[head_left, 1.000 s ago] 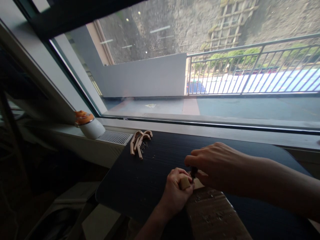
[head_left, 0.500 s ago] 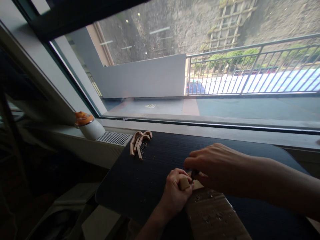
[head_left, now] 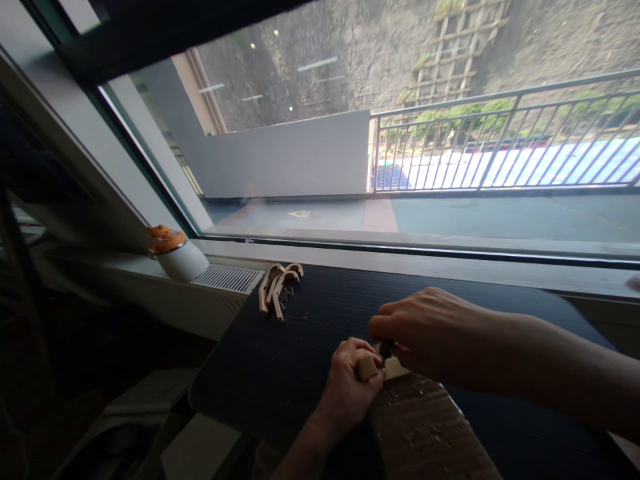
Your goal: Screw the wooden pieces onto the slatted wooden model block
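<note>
My left hand is closed around a light wooden piece, whose squared end pokes out of the fist. Above and beside it, my right hand is bent over with its fingers closed on a small dark tool. The tool points down at the wood by my left fingertips; its tip and exact kind are hidden. Both hands are at the far end of a brown, wood-grained board with scuffed, shiny marks. Pale wood shows between the hands at that end.
Several curved wooden pieces lie at the far left of the dark table, with loose screws beside them. A white container with an orange top leans on the sill next to a vent. A large window closes off the far side.
Both hands keep nearly the same place and grip. The dark tool shows slightly more between the right fingers, and the whole view has shifted a little.
</note>
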Demonstrator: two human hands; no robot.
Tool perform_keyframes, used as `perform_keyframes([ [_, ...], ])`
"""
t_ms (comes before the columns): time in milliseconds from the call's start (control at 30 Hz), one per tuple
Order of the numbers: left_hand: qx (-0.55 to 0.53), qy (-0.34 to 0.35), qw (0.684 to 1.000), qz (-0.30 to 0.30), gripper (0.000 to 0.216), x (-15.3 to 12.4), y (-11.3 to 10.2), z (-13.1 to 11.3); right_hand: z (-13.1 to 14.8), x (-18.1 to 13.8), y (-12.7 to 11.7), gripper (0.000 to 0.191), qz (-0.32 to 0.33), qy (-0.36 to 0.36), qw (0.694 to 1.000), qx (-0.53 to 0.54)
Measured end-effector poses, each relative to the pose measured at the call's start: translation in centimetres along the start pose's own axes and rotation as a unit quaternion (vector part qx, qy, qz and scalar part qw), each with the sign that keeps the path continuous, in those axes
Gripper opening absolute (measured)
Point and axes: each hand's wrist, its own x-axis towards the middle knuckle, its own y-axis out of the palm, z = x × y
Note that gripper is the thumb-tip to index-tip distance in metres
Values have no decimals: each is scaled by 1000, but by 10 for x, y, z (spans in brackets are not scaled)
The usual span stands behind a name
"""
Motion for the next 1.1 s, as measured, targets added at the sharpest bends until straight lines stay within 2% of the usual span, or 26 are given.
perform_keyframes([
  [133,-3,-3,1000,-1,7,1,0,-2,0,5,3,7,8,25,1000,-18],
  [300,-5,-4,1000,5,9,0,-3,-8,4,5,0,31,19,83,995,-48],
  [467,-1,-2,1000,4,8,0,0,-2,0,-2,-5,5,13,22,1000,0],
  [533,-1,-1,1000,-1,7,0,1,1,0,-2,-6,9,30,4,1000,2],
  [633,0,-2,1000,4,7,0,1,0,2,1,-5,11,48,19,998,-19],
  [833,2,-7,1000,8,10,-1,-3,-6,7,4,-2,33,17,63,996,-55],
  [967,6,7,1000,7,9,0,-2,-5,3,0,-5,8,8,19,1000,-7],
  [1100,-1,3,1000,4,8,1,-1,-2,-1,2,-5,11,37,-8,999,5],
])
